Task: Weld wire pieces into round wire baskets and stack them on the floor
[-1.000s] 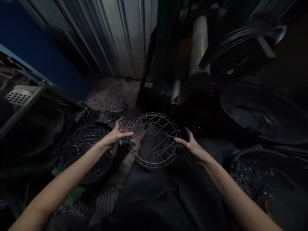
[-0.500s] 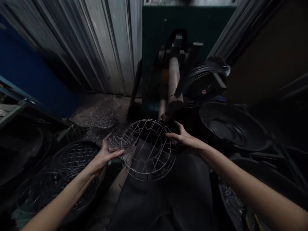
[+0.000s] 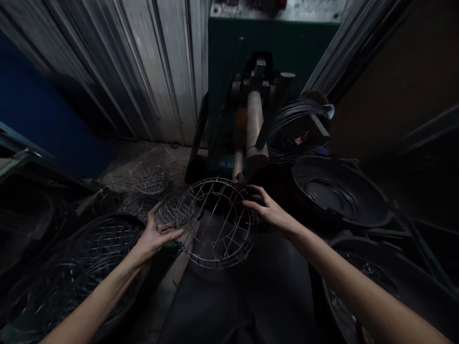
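Note:
A round wire rack [image 3: 217,224] with a double rim, straight bars and a bent inner wire is held between my two hands. My left hand [image 3: 158,236] grips its left rim, thumb laid along the near side and fingers at the edge. On the opposite side, my right hand [image 3: 263,208] has the upper right rim between thumb and fingers. The rack is above a dark apron or cloth [image 3: 229,296] over my lap, just in front of the welding-type machine's metal arms [image 3: 255,124]. The undersides of my fingers are partly hidden.
At left stands a dark basin [image 3: 107,234] with several wire grids; more wire racks [image 3: 148,177] lie on the floor beyond. At right are a black basin [image 3: 340,191] with wire rings and another lower container [image 3: 358,267]. A wire coil [image 3: 301,114] hangs beside the green machine [image 3: 297,48].
The camera view has shifted slightly, so the machine sits a little lower and further left. My right fingers have closed in on the rack's rim; the rack stays in both hands.

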{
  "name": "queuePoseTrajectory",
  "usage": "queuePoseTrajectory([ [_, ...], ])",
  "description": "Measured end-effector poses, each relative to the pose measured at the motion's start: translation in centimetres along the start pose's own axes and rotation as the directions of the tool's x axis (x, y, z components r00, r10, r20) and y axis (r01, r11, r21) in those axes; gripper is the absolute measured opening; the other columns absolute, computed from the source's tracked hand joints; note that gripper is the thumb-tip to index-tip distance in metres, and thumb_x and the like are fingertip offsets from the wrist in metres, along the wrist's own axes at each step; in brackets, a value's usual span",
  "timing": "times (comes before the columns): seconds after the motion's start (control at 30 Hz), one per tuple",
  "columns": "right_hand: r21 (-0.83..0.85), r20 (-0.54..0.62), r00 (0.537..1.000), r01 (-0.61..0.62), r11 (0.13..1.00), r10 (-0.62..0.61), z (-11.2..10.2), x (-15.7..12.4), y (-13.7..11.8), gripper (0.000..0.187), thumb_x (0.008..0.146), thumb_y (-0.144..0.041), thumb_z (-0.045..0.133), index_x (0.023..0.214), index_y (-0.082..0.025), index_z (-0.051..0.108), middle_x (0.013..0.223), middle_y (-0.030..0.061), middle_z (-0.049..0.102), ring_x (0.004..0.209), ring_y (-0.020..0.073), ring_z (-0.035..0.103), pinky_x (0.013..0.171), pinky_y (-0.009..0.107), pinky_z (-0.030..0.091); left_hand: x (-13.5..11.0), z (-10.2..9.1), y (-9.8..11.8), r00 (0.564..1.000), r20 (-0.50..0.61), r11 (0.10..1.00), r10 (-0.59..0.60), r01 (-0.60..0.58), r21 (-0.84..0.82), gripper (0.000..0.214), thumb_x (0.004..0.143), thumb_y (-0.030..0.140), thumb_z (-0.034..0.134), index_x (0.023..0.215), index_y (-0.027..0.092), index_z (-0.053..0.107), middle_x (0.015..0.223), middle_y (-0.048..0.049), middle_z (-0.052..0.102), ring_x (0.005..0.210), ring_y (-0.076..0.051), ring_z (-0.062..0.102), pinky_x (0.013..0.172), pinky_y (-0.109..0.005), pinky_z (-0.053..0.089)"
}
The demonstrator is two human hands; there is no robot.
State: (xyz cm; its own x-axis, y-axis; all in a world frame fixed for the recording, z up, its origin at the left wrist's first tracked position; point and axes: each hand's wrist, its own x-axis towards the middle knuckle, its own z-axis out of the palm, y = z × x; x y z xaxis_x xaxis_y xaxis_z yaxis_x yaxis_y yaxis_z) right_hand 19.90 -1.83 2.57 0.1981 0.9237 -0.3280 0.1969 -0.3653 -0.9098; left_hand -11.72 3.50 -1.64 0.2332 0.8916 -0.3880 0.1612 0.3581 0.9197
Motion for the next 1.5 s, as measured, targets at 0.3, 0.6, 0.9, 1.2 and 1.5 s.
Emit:
queuePoseTrajectory([
  [0.3,-0.099,-0.044,0.999,0.023,0.995,-0.027,-0.7,0.5,0.5,0.055,0.073,-0.052,0.065,0.121,-0.032,0.050,0.115,0.0053,0.055,0.098,0.0216,0.055,0.081,0.038,0.049,0.3,0.3,0.1,1.000,-0.022,1.000,0.019,-0.019,0.001,0.115,0.059,0.036,0.083,0.144,0.025,0.006,0.084,-0.0050,0.067,0.102,-0.028,0.064,0.100,-0.051,0.039],
  [0.6,-0.008,-0.026,0.999,0.023,1.000,-0.023,-0.4,0.3,0.1,0.056,0.075,-0.052,0.063,0.125,-0.033,0.044,0.117,0.0065,0.050,0.101,0.0222,0.054,0.072,0.035,0.053,0.5,1.3,1.6,0.999,-0.050,1.000,0.017,-0.018,-0.018,0.117,0.055,0.035,0.085,0.143,0.024,0.009,0.086,-0.0071,0.069,0.110,-0.028,0.060,0.102,-0.051,0.037],
  [0.9,0.030,-0.068,0.998,0.003,1.000,-0.001,-0.4,1.0,0.7,0.054,0.073,-0.052,0.063,0.120,-0.032,0.045,0.122,0.0055,0.049,0.092,0.0194,0.057,0.062,0.030,0.054,1.7,1.3,2.5,0.996,-0.065,0.997,0.059,-0.055,0.061,0.113,0.060,0.035,0.083,0.144,0.022,0.009,0.086,-0.0103,0.070,0.106,-0.028,0.062,0.103,-0.052,0.035],
  [1.2,0.017,-0.056,0.998,0.001,1.000,0.000,-0.1,0.2,-0.3,0.049,0.074,-0.051,0.062,0.117,-0.030,0.046,0.113,0.0051,0.053,0.092,0.0208,0.057,0.059,0.029,0.054,1.2,1.0,2.7,0.995,-0.066,0.996,0.077,-0.074,0.048,0.114,0.056,0.038,0.084,0.143,0.022,0.012,0.086,-0.0089,0.070,0.104,-0.029,0.063,0.101,-0.053,0.036],
  [1.5,0.071,-0.037,0.999,-0.028,0.997,0.031,0.1,-0.1,-0.7,0.048,0.076,-0.051,0.061,0.117,-0.031,0.045,0.108,0.0050,0.053,0.094,0.0220,0.056,0.061,0.031,0.056,1.5,0.6,2.5,0.995,-0.057,0.996,0.080,-0.078,0.042,0.114,0.055,0.040,0.084,0.143,0.022,0.014,0.082,-0.0077,0.071,0.098,-0.027,0.066,0.102,-0.053,0.035],
])
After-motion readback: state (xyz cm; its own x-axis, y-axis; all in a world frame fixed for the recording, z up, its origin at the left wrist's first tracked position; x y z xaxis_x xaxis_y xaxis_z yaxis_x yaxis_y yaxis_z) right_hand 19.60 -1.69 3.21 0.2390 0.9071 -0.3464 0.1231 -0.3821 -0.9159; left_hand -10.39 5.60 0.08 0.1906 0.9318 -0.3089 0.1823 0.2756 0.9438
